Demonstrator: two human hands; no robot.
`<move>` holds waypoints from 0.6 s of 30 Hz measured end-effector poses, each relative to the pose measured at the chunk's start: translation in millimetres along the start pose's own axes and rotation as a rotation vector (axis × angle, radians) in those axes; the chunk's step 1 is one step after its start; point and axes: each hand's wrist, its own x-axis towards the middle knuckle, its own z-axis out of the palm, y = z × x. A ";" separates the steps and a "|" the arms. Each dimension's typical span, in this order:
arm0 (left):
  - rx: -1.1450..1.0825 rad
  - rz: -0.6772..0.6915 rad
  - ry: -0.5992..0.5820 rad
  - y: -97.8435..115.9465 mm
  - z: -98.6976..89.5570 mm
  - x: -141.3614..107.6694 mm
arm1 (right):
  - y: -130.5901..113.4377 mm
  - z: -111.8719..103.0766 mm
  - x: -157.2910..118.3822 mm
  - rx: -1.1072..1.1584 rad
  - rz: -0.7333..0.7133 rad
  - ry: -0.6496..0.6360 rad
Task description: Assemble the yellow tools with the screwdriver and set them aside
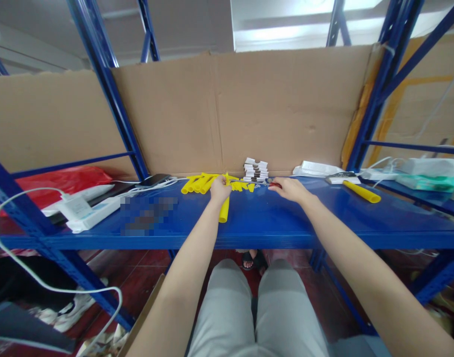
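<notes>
My left hand (220,189) is closed around the upper part of a yellow tube (224,211), whose lower end points toward me on the blue shelf (264,223). In my right hand (291,189) is a screwdriver-like tool with a red handle (275,185); its thin metal shaft reaches left to my left hand. Several yellow tubes (197,183) lie side by side just left of my left hand. Small yellow pieces (245,186) are scattered between my hands. Behind them stands a stack of small white and dark pieces (255,171).
Another yellow tube (361,191) lies at the right. A power strip (95,214), cables and a black phone (158,180) are at the left. A white packet (316,168) sits at the back right. Cardboard (256,109) and blue posts stand behind the shelf.
</notes>
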 end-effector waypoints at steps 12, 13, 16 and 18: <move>0.018 0.013 -0.023 -0.9 2.9 -0.5 | 5.0 2.1 1.5 -0.050 -0.014 0.090; 0.025 0.011 -0.026 0.0 2.1 -1.1 | 6.5 2.6 1.4 -0.035 -0.024 0.101; 0.050 0.008 -0.036 4.1 -1.6 -4.0 | 8.9 4.2 1.4 0.020 -0.035 0.081; 0.069 0.005 -0.040 7.0 -4.1 -6.2 | 8.0 4.7 1.5 0.037 -0.025 0.041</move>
